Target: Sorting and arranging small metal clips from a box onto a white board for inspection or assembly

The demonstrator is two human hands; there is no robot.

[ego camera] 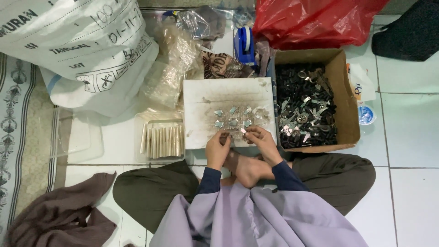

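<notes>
Person seated cross-legged on a tiled floor [407,137], head camera looking straight down. A white square board [208,98] lies on the floor in front of the knees; both hands work at its near edge. Left hand [216,150] is curled, fingertips pinched on something at the board's near edge; what it grips is too small to tell. Right hand [261,142] is also curled, thumb and forefinger closed on a small pale metal piece [243,131], held just above the board's near edge between the two hands. The piece looks short and flat, its long axis running roughly left to right, pointing toward the left hand; the right hand has it, the left is just beside. Just beyond the fingertips, toward the board's middle, sits a cluster of small silvery parts [233,117] laid in two loose rows, close to both hands, a little nearer the left. At the board's right edge, touching it, an open cardboard box [344,91] holds a heap of black and silvery parts. At the board's left edge, a clear plastic tray [153,116] holds pale cylinders standing side by side. Far side: big white sack [77,50], red plastic bag [315,20], blue tape dispenser [244,43]. Brown cloth [59,215] at the near left on the floor.
</notes>
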